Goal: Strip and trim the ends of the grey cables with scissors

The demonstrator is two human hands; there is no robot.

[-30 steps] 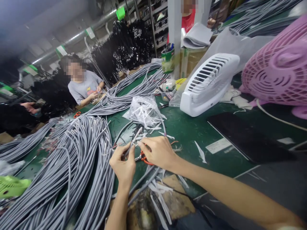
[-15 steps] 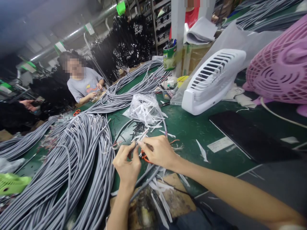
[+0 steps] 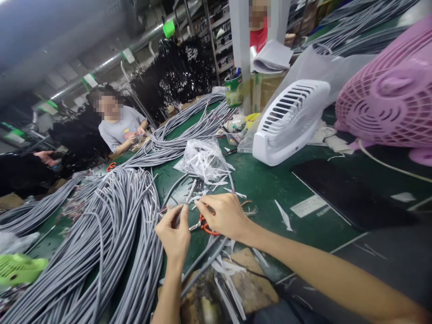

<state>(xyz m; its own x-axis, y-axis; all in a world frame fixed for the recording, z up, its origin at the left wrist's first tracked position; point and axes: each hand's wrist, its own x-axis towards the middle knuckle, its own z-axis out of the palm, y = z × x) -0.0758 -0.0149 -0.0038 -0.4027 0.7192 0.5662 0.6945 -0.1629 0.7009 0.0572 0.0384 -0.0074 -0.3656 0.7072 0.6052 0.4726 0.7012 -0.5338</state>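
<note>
My left hand point(image 3: 173, 231) is closed, pinching a grey cable between thumb and forefinger. The pale end of that cable point(image 3: 191, 190) sticks up past the fingertips. Just to the right, my right hand point(image 3: 224, 215) has its thumb and forefinger drawn together near the cable; what they grip, if anything, is too small to make out. Scissors with orange handles point(image 3: 209, 231) show below the right hand, blades toward the left hand; whether that hand's other fingers hold them is hidden. Behind the hands sits a clear plastic bag point(image 3: 203, 158) with white strips.
Large bundles of grey cable point(image 3: 124, 216) fill the left. A white fan point(image 3: 290, 123), a pink fan point(image 3: 388, 99) and a dark flat panel point(image 3: 351, 193) are on the right. White scraps point(image 3: 284, 216) litter the green table point(image 3: 259, 180). A co-worker point(image 3: 121, 128) sits across.
My hands have come slightly apart; the right fingertips no longer meet the left ones. More of the cable's pale end and the scissors' blades now show. The view has shifted a little.
</note>
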